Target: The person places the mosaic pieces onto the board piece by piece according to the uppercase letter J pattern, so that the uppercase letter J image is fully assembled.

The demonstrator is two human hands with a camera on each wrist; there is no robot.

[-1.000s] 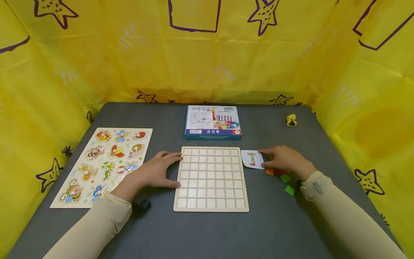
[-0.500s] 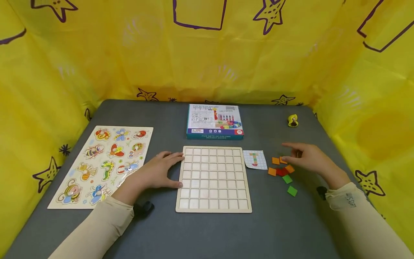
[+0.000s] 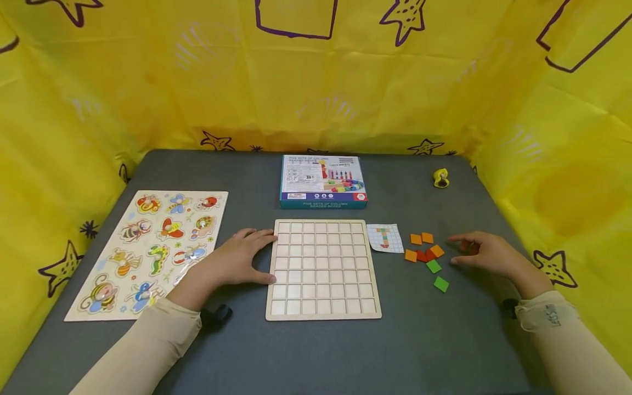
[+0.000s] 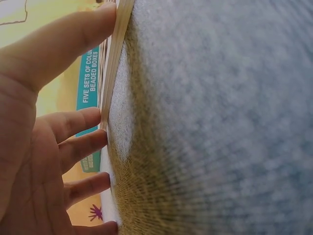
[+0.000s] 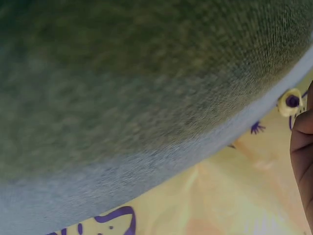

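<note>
A pale wooden grid board (image 3: pixel 323 269) lies flat in the middle of the table. Against its left edge rest the thumb and fingertips of my left hand (image 3: pixel 237 258); the left wrist view shows these fingers (image 4: pixel 83 147) fairly straight beside the thin board edge (image 4: pixel 115 63). Just right of the board is a small paper card (image 3: pixel 395 239) printed with a coloured pattern on a grid. Several orange tiles (image 3: pixel 416 239), red tiles (image 3: pixel 422 256) and two green tiles (image 3: pixel 441 284) lie loose beyond the card. My right hand (image 3: pixel 494 257) hovers or rests right of them, fingers loosely bent, holding nothing visible.
A flat cardboard box (image 3: pixel 323 182) lies behind the board. On the left is an insect picture board (image 3: pixel 148 258). A small yellow object (image 3: pixel 441 178) sits at the back right. Yellow patterned cloth (image 3: pixel 296 88) surrounds the grey table (image 3: pixel 316 356).
My right hand has moved right, away from the card and the tiles, uncovering them. My left hand stays at the board's left edge. The head view has shifted slightly.
</note>
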